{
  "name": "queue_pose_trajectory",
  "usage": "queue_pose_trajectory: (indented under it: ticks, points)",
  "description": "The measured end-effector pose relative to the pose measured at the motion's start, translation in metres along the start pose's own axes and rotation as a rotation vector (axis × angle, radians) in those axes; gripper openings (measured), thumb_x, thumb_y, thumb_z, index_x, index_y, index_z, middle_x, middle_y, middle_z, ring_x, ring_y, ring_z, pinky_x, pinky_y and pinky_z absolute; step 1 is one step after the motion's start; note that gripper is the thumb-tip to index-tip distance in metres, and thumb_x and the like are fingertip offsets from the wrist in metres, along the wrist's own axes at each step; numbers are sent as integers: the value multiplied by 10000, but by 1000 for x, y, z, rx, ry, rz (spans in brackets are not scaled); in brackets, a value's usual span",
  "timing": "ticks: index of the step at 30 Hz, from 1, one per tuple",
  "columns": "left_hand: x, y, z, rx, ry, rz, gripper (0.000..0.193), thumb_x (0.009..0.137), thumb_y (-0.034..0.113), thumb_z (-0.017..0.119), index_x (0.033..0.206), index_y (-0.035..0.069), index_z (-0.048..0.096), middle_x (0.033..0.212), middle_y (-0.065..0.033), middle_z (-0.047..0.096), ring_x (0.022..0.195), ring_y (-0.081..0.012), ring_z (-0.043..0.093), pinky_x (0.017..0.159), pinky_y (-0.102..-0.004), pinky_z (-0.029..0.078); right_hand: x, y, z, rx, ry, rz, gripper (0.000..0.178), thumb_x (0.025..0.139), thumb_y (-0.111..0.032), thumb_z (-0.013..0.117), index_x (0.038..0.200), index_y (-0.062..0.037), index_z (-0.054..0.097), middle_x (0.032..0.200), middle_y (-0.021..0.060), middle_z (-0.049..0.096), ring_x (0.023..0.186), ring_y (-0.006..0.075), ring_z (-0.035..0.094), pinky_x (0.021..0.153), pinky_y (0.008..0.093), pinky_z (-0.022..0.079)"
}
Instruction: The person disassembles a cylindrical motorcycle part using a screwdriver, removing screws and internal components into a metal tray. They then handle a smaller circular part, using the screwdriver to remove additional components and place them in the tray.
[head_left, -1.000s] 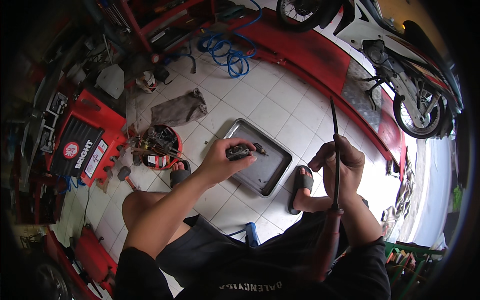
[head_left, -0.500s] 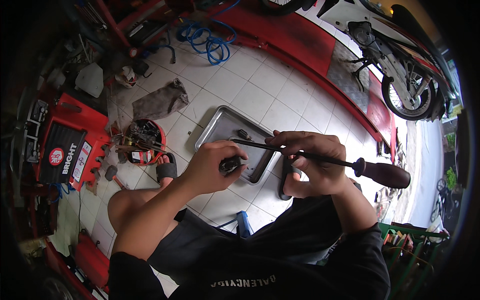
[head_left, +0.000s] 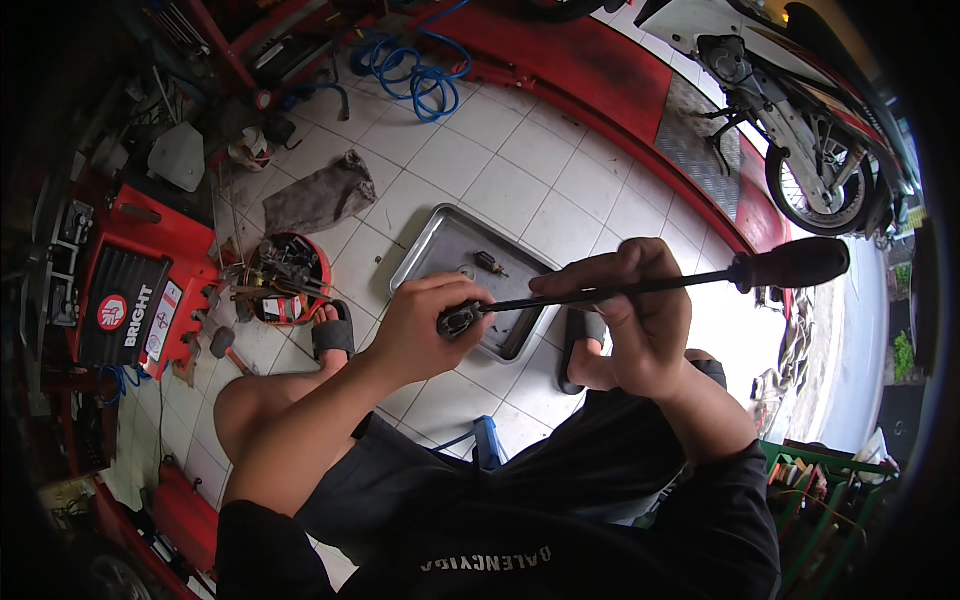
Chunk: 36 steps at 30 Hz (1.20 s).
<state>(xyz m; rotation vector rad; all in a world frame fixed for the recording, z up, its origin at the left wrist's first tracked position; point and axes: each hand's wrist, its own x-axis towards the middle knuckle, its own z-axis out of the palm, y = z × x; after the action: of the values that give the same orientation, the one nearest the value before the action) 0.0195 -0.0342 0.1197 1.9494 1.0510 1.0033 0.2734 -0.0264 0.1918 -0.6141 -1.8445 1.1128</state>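
Observation:
My left hand (head_left: 412, 325) is closed around a small dark metal part (head_left: 458, 319), whose hollow-looking end faces up between thumb and fingers. My right hand (head_left: 648, 325) grips the long shaft of a screwdriver (head_left: 795, 265) between thumb and fingers, with its dark red-brown handle sticking out to the right. The shaft's tip meets the metal part at my left fingers; the exact contact is too small to make out. Beneath both hands is a shallow metal tray (head_left: 424, 238) on the floor. In it lie a small dark cylindrical part (head_left: 489, 263) and a ring-like piece (head_left: 467, 271).
A red bucket of tools (head_left: 322, 270) and a hammer (head_left: 232, 350) are left of the tray. Beyond lies a grey rag (head_left: 322, 195), with a coiled blue hose (head_left: 425, 85) behind. A red lift platform (head_left: 590, 85) runs across the back; a motorcycle (head_left: 800, 140) stands at right.
The screwdriver has swung so its handle is higher and farther right, and its tip has come down onto the metal part. My right hand rose slightly; my left hand stayed nearly still.

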Motion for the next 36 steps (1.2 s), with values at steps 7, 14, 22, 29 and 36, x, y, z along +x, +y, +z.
queue_pose_trajectory:
  ticks: [7, 14, 22, 29, 36]
  points:
    - [-1, -4, 0, 34, 6, 66, 226, 763, -16, 780, 973, -1, 699, 896, -128, 718, 779, -258, 727, 683, -318, 553, -1, 2, 16, -23, -19, -36, 384, 992, 101, 344, 1361, 125, 242, 1054, 306, 695, 1092, 455, 694, 1005, 521, 550]
    - [-2, -1, 0, 69, 21, 44, 244, 741, -17, 775, 971, -9, 693, 895, -133, 714, 778, -277, 725, 684, -333, 557, -3, 10, 16, -78, -118, -37, 333, 1026, 82, 317, 1351, 99, 249, 1097, 322, 679, 1130, 439, 682, 1018, 513, 541]
    - [-4, 1, 1, 59, 21, 3, 228, 760, 0, 773, 974, -16, 695, 889, -130, 712, 768, -276, 727, 677, -326, 556, -4, 14, 19, -73, -117, -3, 347, 994, 132, 325, 1334, 89, 270, 1125, 319, 672, 1177, 433, 661, 1033, 495, 535]
    - [-6, -4, 5, 92, 41, -23, 188, 774, 33, 760, 946, -13, 701, 846, -136, 704, 742, -294, 714, 653, -341, 543, 0, 13, 21, -161, -142, 8, 357, 938, 166, 447, 1280, 77, 396, 1140, 276, 683, 1132, 385, 685, 979, 438, 548]
    - [-7, -15, 15, 65, 46, -51, 152, 781, 72, 758, 895, -12, 703, 779, -141, 677, 682, -312, 684, 617, -366, 517, 11, 8, 21, -193, -193, -55, 368, 894, 163, 580, 1241, 71, 500, 1144, 206, 626, 1046, 338, 688, 868, 367, 580]
